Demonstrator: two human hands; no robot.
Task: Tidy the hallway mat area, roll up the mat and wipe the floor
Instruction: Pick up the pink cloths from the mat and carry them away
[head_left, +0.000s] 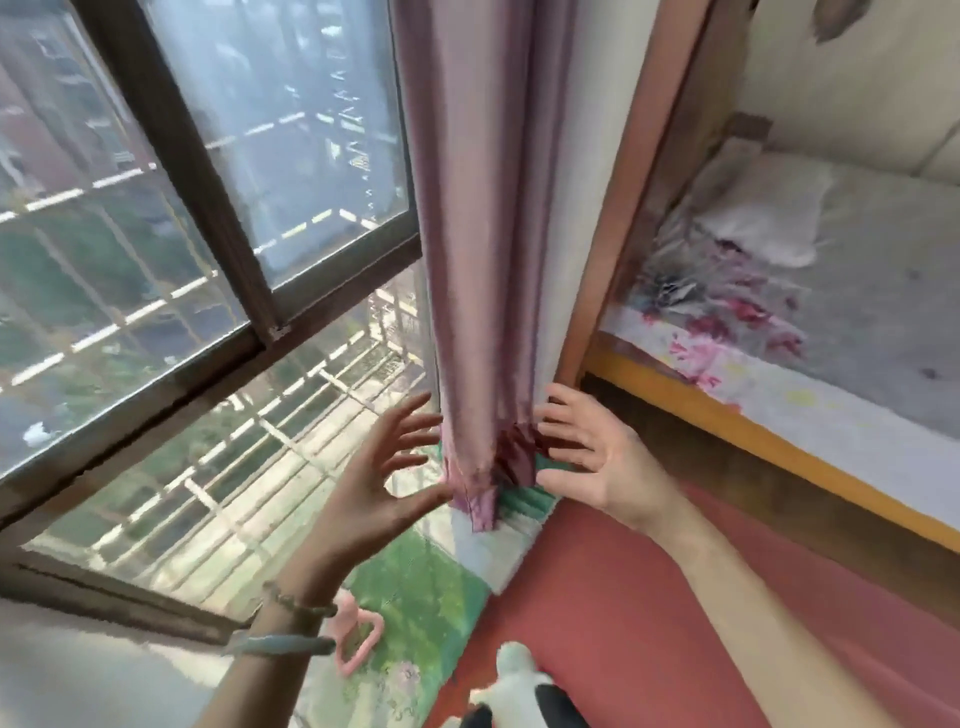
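A pink curtain (483, 249) hangs down the middle of the view, its bunched lower end just above a sill. My left hand (379, 478) is raised just left of that lower end, fingers spread and straight, holding nothing. My right hand (597, 462) is on the other side of the curtain end, fingers spread, palm toward the cloth; whether the fingertips touch it is unclear. A red mat (649, 597) lies flat below my right forearm. A green patterned cloth (421, 592) lies beside the mat near the window.
A large dark-framed window (208, 234) fills the left, with metal bars outside. A bed (831, 332) with a yellow-edged wooden frame stands at the right. A black-and-white plush toy (519, 686) and a pink plastic object (358, 639) lie at the bottom.
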